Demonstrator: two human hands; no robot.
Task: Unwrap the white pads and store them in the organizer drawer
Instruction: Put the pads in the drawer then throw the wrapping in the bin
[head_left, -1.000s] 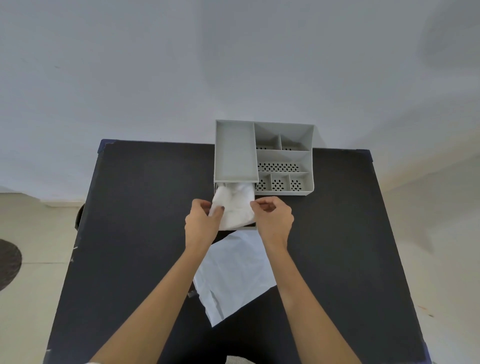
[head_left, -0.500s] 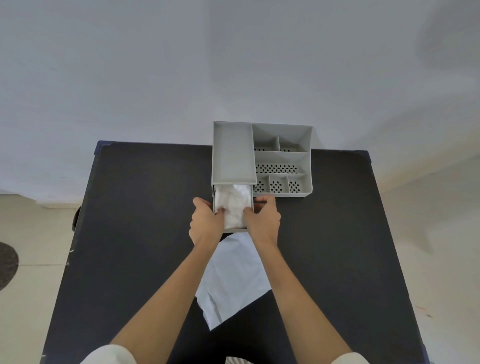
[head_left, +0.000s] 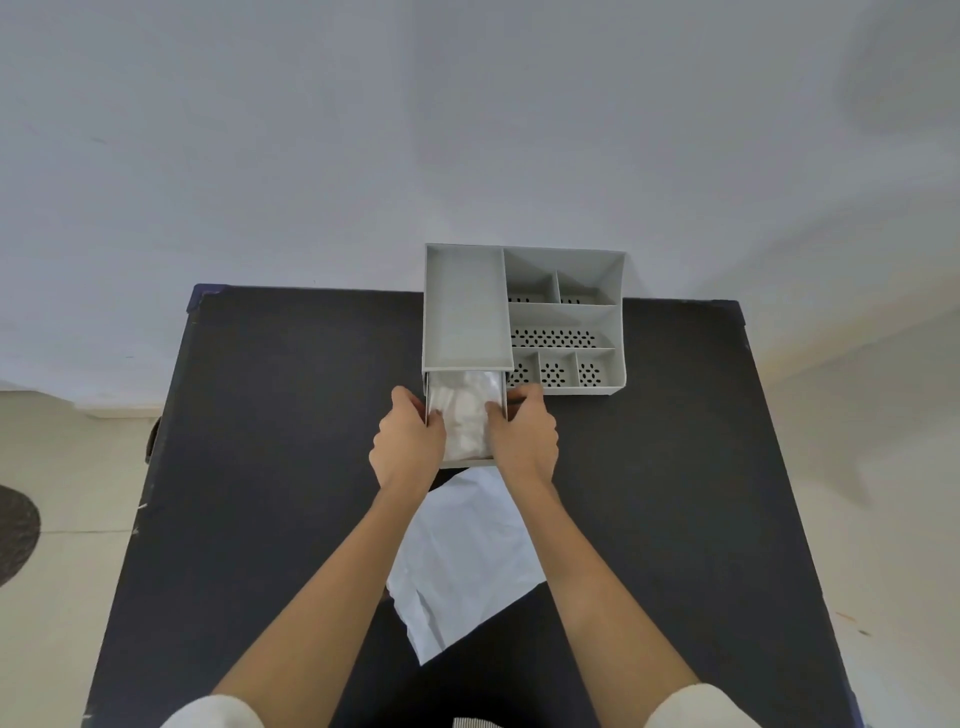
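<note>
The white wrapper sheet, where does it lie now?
In the head view, the white wrapper sheet lies flat on the black table, between both forearms, just before the open drawer.

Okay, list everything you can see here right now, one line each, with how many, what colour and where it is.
Grey plastic desk organizer: one, light grey, far middle of the table, against the wall; open compartments on top, some with perforated floors.
Pulled-out organizer drawer: one, light grey, under the organizer's left section, open toward the person.
White pads: a bunch, count unclear, white, inside the drawer.
Crumpled white wrapper sheet: one, white, flat on the table just in front of the drawer, between the forearms.
Black-topped table: one, black with blue corner guards.
Dark round floor mat: one, partly seen at the left edge.
Left hand: one, on the drawer's left side.
Right hand: one, on the drawer's right side.
</note>
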